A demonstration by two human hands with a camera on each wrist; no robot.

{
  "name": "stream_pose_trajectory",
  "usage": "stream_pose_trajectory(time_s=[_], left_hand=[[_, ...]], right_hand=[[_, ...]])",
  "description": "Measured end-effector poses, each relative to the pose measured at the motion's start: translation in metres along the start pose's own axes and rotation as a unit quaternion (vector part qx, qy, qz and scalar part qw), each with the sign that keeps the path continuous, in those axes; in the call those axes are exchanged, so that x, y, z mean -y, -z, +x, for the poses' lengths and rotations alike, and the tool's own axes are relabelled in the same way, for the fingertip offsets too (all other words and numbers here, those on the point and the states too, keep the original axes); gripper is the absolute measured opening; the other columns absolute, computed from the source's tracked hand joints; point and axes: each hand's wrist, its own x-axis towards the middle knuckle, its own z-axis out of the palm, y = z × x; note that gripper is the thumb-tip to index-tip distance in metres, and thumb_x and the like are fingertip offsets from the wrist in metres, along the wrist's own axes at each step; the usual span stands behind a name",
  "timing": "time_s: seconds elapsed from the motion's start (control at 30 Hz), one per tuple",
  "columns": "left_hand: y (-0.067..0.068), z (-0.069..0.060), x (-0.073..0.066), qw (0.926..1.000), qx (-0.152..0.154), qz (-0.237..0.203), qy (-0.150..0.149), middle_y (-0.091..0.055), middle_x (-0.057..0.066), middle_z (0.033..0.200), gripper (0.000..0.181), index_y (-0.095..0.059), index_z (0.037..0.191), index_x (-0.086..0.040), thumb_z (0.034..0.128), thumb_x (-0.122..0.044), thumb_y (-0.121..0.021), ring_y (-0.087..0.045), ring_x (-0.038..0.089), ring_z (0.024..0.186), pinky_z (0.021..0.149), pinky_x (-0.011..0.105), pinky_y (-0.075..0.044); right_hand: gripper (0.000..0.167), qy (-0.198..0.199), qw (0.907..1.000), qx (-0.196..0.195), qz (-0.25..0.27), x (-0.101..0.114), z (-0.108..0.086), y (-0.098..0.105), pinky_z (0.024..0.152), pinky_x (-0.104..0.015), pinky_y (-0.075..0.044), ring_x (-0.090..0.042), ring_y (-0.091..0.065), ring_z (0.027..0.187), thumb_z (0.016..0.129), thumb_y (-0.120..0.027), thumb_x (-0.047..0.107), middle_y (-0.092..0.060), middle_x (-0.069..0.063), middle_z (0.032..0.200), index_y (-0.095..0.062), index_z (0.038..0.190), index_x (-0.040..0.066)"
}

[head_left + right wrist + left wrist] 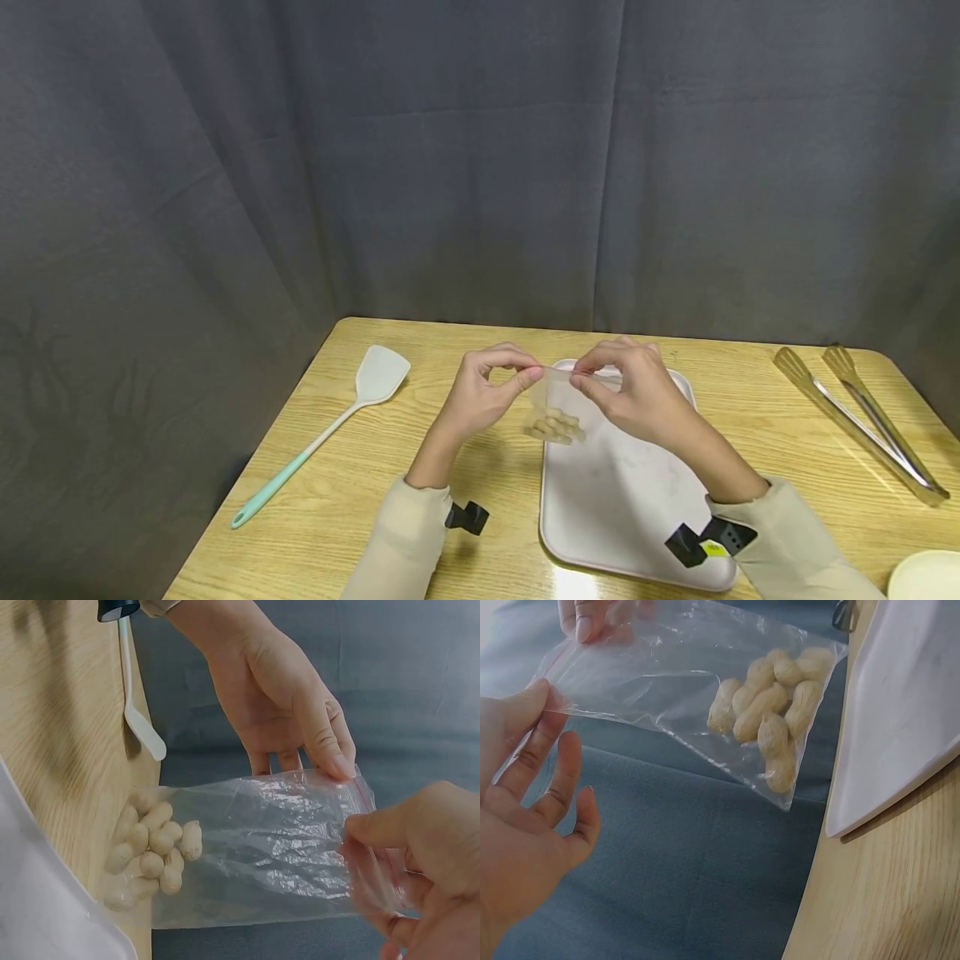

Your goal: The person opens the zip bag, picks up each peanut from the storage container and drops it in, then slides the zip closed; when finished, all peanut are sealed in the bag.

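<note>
A clear zip bag (247, 847) hangs between both hands, its red-lined seal edge at the top. Several unshelled peanuts (769, 705) lie bunched at its bottom. My left hand (483, 396) pinches one top corner between thumb and index finger, the other fingers loosely bent in the left wrist view. With thumb and fingers my right hand (637, 396) pinches the seal edge further along. In the head view the bag is above the left part of a pale tray (622, 508). Whether the seal is fully closed cannot be told.
On the wooden table, a spatula (381, 375) with a mint-green handle lies at the left. Metal tongs (862, 425) lie at the right. A cream round dish (930, 577) is cut off at the lower right corner. Behind the table hangs a dark curtain (465, 167).
</note>
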Motion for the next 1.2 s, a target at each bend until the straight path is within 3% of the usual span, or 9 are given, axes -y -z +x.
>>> stream_pose_trajectory(time_s=[0.23,0.57,0.8,1.07,1.2], left_hand=[[0.000,0.000,0.000,1.0000,-0.004,-0.004,-0.001,-0.071,0.015,0.091,0.008,-0.076,0.093,0.004,0.0902,0.004,-0.069,-0.063,0.021,0.089,0.088,0.038,-0.049],[0.003,0.001,0.003,0.9999,0.000,-0.002,-0.014,-0.071,0.007,0.090,0.007,-0.076,0.092,0.001,0.0909,-0.002,-0.071,-0.064,0.022,0.088,0.086,0.037,-0.050],[0.003,0.000,0.002,0.9999,-0.006,-0.008,-0.009,-0.071,0.008,0.090,0.007,-0.076,0.092,0.001,0.0908,-0.002,-0.071,-0.065,0.023,0.089,0.087,0.038,-0.050],[0.002,0.001,0.000,0.9999,-0.006,-0.012,-0.007,-0.071,0.013,0.091,0.007,-0.076,0.093,0.003,0.0900,0.003,-0.070,-0.064,0.022,0.089,0.087,0.038,-0.050],[0.002,0.000,-0.001,0.9998,-0.012,-0.012,-0.006,-0.071,0.015,0.091,0.008,-0.076,0.093,0.004,0.0899,0.004,-0.069,-0.064,0.022,0.089,0.088,0.038,-0.050]], right_hand=[[0.006,0.006,1.0000,-0.004,0.003,-0.002,-0.001,0.000,0.083,-0.047,-0.030,-0.021,-0.061,0.090,0.083,-0.078,0.003,-0.072,0.004,0.083,-0.076,0.084,0.008],[0.009,0.015,0.9993,-0.026,0.023,-0.007,-0.009,0.001,0.081,-0.043,-0.032,-0.018,-0.060,0.087,0.083,-0.076,0.002,-0.071,0.008,0.081,-0.075,0.083,0.011],[0.007,0.008,0.9992,-0.031,0.022,-0.009,-0.010,0.006,0.075,-0.039,-0.047,-0.016,-0.062,0.085,0.083,-0.078,0.003,-0.071,0.008,0.082,-0.077,0.085,0.010],[0.011,0.013,0.9984,-0.050,0.022,-0.009,-0.013,0.008,0.080,-0.041,-0.036,-0.015,-0.059,0.085,0.082,-0.077,0.002,-0.069,0.010,0.080,-0.076,0.082,0.013],[0.011,0.021,0.9975,-0.063,0.026,-0.010,-0.013,0.008,0.079,-0.036,-0.040,-0.013,-0.060,0.084,0.081,-0.079,0.002,-0.069,0.011,0.079,-0.077,0.082,0.013]])
